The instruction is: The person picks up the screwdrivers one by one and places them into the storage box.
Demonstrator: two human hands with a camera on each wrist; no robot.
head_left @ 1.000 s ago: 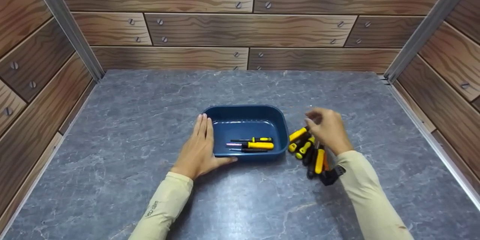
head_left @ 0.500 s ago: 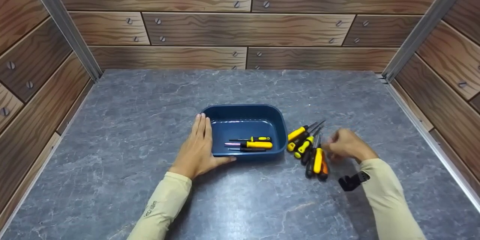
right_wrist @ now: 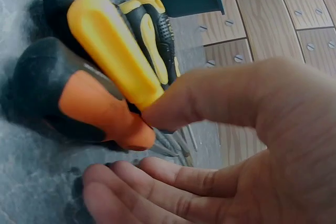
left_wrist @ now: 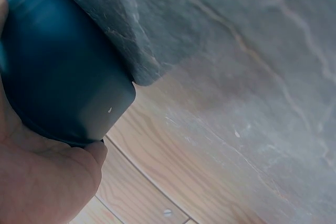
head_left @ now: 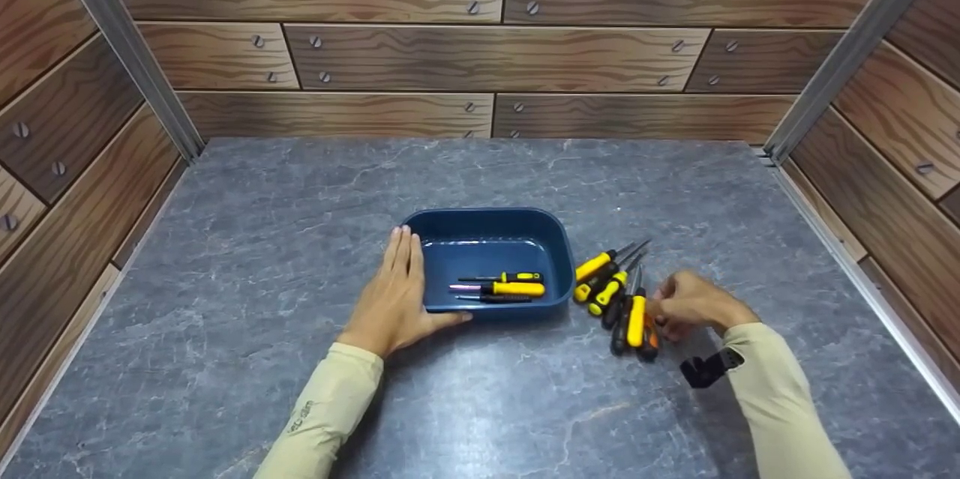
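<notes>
My left hand (head_left: pixel 394 295) rests against the left end of a blue tray (head_left: pixel 469 255), its fingers straight along the side and the thumb along the front rim. Inside lie a yellow-handled screwdriver (head_left: pixel 517 288), a yellow-and-black one (head_left: pixel 523 277) and a dark one (head_left: pixel 495 299). To the right of the tray, several screwdrivers lie bunched on the table. My right hand (head_left: pixel 694 303) is at their right edge. In the right wrist view its thumb is at an orange-and-black screwdriver (right_wrist: pixel 94 103) and a yellow one (right_wrist: pixel 113 48); the other fingers are spread below, with a gap between.
The grey marbled table (head_left: pixel 300 209) extends around the tray. Wood-patterned walls (head_left: pixel 420 59) close off the back and both sides, with metal posts (head_left: pixel 124 44) at the corners. More yellow-and-black handles (right_wrist: pixel 152 40) lie beyond the nearest screwdrivers.
My right hand has moved from above the screwdriver tips, right and toward me, to the orange-and-black screwdriver at the pile's right edge. The left hand and the tray's contents look unchanged.
</notes>
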